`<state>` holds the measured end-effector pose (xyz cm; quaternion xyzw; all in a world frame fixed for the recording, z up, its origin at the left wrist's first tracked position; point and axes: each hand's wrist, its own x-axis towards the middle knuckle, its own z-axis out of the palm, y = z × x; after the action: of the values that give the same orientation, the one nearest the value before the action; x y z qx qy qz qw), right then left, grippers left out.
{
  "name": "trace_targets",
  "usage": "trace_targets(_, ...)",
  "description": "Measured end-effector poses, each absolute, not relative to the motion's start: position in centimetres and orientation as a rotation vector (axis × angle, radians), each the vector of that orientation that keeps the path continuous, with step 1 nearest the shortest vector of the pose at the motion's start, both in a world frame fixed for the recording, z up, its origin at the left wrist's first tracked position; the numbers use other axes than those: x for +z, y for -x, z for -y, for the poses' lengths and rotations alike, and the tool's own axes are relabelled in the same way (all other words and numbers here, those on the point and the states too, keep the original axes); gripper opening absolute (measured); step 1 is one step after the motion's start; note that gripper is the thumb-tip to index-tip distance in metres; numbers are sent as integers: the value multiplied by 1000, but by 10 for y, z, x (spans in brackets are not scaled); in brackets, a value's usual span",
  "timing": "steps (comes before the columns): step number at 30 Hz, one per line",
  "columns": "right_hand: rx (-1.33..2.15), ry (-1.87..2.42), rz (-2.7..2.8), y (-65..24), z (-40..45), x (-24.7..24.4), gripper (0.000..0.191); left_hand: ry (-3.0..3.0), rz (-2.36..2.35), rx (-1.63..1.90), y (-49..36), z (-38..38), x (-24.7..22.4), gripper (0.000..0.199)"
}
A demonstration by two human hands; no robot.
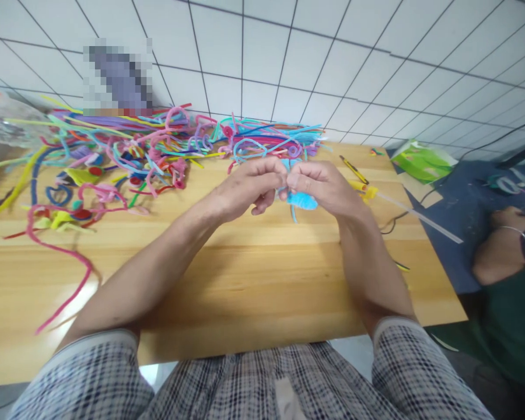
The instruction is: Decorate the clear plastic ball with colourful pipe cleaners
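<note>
Above the far middle of the wooden table, my two hands meet around a blue fuzzy pipe cleaner piece [303, 201]. My left hand [262, 184] has its thumb and fingers pinched on the piece's left side. From the right, my right hand [318, 181] pinches it too, thumb and forefinger close to the left fingertips. Part of the blue piece shows below my right fingers, and a thin blue stem hangs beneath it. The spot where the fingertips meet is mostly hidden.
A heap of coloured pipe cleaners [153, 151] spreads along the table's [245, 280] back and left. To the right lie a yellow-black cutter [353, 169], a yellow glue gun [364, 189] with a clear stick, and a green packet [422, 160]. Another person's arm [501, 245] rests at far right.
</note>
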<state>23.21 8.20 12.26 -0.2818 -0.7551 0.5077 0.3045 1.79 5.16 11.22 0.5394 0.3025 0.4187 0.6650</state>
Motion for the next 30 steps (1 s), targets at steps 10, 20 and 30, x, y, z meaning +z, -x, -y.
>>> trace_targets(10,1291,986,1898,-267,-23,96,68,-1297,-656,689,-49,-21,101,58)
trace_targets(20,1682,959,2078,-280,16,31,63,-989,-749,593,-56,40,27,71)
trace_targets(30,1496,744,2359,-285,35,41,50,-1095,-558,643,-54,68,11,52)
